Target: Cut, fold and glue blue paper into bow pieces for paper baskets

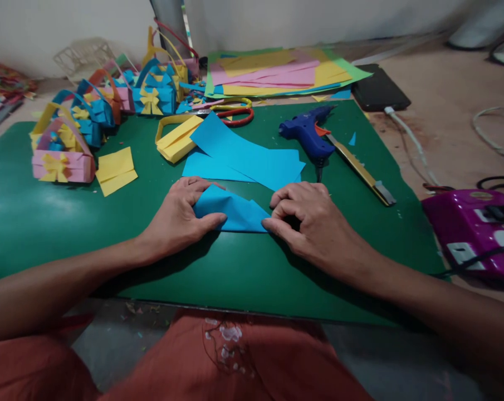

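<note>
A folded sheet of blue paper (235, 213) lies near the front of the green board, its upper layer bent up. My left hand (187, 214) grips its left end, thumb on top and fingers behind. At the right corner, my right hand (308, 214) pinches the paper between thumb and forefinger. Just beyond are more blue sheets (252, 159), overlapping each other. A small yellow paper basket (179, 139) rests on its side at their left. Farther left lies a creased yellow paper piece (117, 170).
Several finished paper baskets (63, 164) stand at the left. Scissors (235, 114) lie behind the blue sheets. To the right are a blue glue gun (308, 133), a yellow cutter knife (360, 167), a phone (381, 89) and a purple power box (464, 228). Coloured paper (272, 72) is stacked behind.
</note>
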A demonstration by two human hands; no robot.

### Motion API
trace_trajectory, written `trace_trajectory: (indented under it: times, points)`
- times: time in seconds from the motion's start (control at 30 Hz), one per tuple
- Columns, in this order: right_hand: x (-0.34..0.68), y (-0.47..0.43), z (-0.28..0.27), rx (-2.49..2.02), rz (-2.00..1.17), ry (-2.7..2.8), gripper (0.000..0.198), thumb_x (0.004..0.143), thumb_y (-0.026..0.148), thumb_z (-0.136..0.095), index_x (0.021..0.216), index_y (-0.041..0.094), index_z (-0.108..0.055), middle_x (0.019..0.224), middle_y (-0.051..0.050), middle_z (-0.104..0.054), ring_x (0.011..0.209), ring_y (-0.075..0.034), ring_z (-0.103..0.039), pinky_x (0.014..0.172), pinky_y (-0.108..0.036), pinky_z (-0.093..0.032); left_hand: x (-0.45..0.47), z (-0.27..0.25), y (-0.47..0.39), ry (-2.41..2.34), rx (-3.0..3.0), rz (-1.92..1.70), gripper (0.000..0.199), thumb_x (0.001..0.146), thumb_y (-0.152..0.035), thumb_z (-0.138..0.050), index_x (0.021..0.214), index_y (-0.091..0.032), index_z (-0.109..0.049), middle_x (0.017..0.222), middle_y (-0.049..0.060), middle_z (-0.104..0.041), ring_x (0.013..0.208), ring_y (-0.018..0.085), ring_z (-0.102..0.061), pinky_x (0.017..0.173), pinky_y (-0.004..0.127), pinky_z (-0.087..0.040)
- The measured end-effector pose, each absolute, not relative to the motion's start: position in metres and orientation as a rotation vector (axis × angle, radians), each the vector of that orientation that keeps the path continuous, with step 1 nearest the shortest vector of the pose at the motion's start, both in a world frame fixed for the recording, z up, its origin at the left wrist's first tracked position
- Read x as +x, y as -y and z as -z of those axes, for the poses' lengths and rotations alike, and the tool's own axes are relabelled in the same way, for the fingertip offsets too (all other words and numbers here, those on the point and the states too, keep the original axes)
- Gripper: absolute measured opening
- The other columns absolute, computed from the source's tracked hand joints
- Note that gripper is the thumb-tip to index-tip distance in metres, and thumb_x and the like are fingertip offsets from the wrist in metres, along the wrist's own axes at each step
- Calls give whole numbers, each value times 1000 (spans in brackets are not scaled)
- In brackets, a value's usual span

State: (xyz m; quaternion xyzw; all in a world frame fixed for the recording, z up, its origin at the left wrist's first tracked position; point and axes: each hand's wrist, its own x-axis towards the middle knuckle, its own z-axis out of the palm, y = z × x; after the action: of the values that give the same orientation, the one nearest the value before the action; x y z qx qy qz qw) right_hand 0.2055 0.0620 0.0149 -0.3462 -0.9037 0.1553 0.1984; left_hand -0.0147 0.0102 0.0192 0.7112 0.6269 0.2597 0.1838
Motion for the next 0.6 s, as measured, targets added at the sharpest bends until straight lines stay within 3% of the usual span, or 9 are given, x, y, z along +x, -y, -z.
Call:
trace_trajectory:
  times: [0.33, 0.6]
  points:
    - [206, -65, -12, -891, -348, 2537, 24, 84, 28, -51, 61, 21, -47, 80, -6, -62, 80, -22, -55, 76, -42, -36, -19, -16, -12, -1782, 2044, -746, 17, 72, -34, -68, 70, -17, -68, 111, 6, -65, 111, 26, -50, 99, 46, -37]
    - [206, -66, -10, -881, -331, 2538, 23, 83, 28, -54, 62, 21, -46, 79, -6, -61, 80, -23, -55, 76, -42, -37, -20, -17, -12, -1741, 2037, -751, 15, 71, -31, -71, 69, -16, -69, 114, 5, -66, 113, 26, -50, 100, 46, -36]
